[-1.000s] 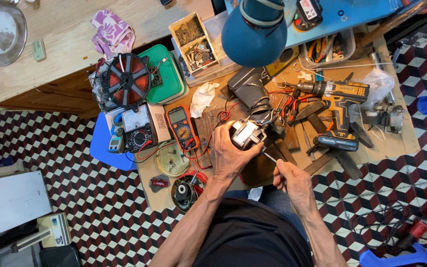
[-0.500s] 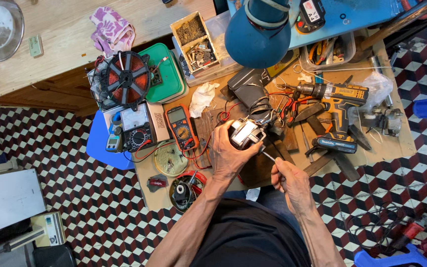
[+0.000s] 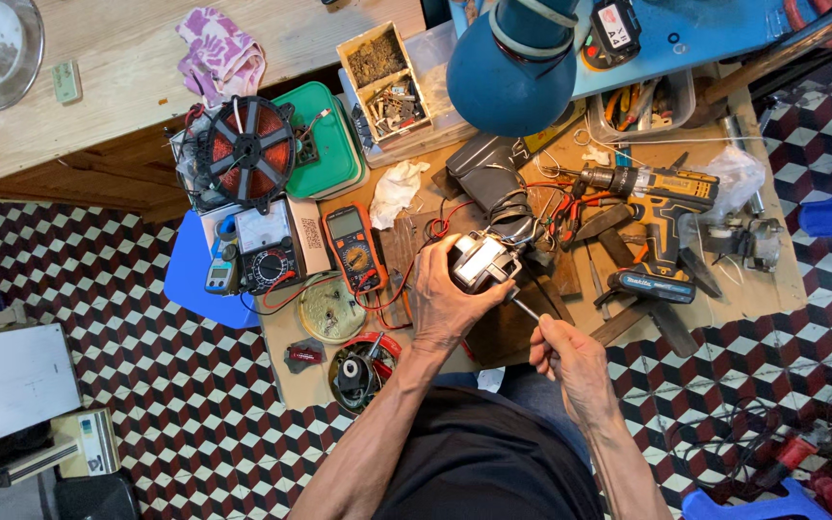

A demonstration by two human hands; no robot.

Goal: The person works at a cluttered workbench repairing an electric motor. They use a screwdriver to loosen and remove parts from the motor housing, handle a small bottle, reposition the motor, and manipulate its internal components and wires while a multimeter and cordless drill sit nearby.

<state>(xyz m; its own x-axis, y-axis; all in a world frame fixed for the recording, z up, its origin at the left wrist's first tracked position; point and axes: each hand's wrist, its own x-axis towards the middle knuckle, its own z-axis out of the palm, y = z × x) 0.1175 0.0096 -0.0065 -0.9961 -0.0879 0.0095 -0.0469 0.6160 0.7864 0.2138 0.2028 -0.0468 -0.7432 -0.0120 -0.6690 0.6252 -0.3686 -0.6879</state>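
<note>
My left hand [image 3: 442, 300] grips a small electric motor [image 3: 481, 260] with a white and metal face, held just above the cluttered wooden workbench [image 3: 772, 289]. My right hand [image 3: 565, 351] holds a thin screwdriver [image 3: 524, 307] whose tip points up and left at the motor's lower right side. Black and red wires [image 3: 512, 214] run from the motor toward the back of the bench.
A cordless drill [image 3: 662, 217] lies right of the motor. An orange multimeter [image 3: 353, 248], an analogue meter [image 3: 267, 252] and a copper coil [image 3: 250, 149] sit to the left. A blue lamp shade [image 3: 517, 67] hangs over the back. A parts box [image 3: 382, 72] and green lid [image 3: 325, 140] stand behind.
Both hands stay on the motor and screwdriver with almost no shift. The view has drifted slightly.
</note>
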